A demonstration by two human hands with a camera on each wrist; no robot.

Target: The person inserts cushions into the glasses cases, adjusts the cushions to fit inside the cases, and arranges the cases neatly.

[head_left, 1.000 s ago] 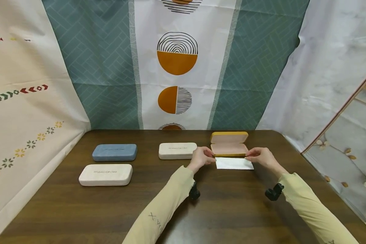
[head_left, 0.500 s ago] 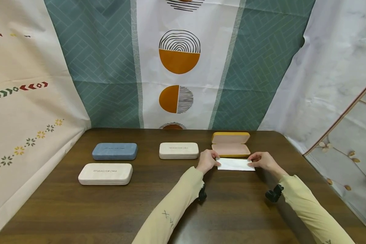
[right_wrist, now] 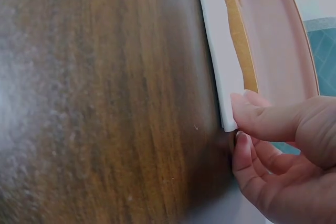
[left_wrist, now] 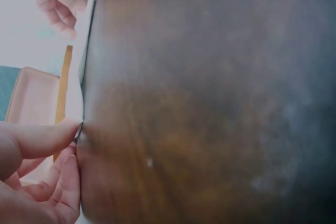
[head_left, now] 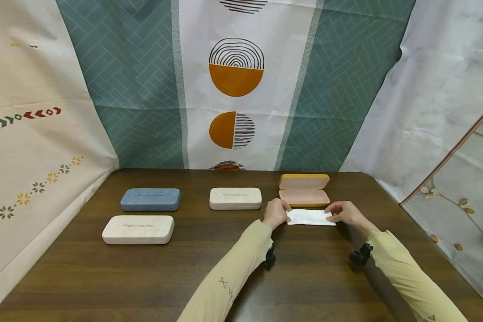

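A folded white cloth lies lengthwise at the back right of the table, directly in front of an open yellow glasses case with a pale pink lining. My left hand pinches the cloth's left end between thumb and fingers. At the opposite end, my right hand has the corner pinched the same way. The right wrist view shows the thumb on top of the folded cloth and the other fingers curled beneath. In the left wrist view, the cloth looks slightly wavy along its edge.
A white glasses case sits left of my left hand. Farther left are a blue glasses case and, in front of it, another white case. All three are closed. A patterned curtain hangs behind the dark wooden table.
Both hands have moved slightly toward me, from the cloth's far corners down along its ends. The cloth's edges now look a little wavier. The cases stay put.
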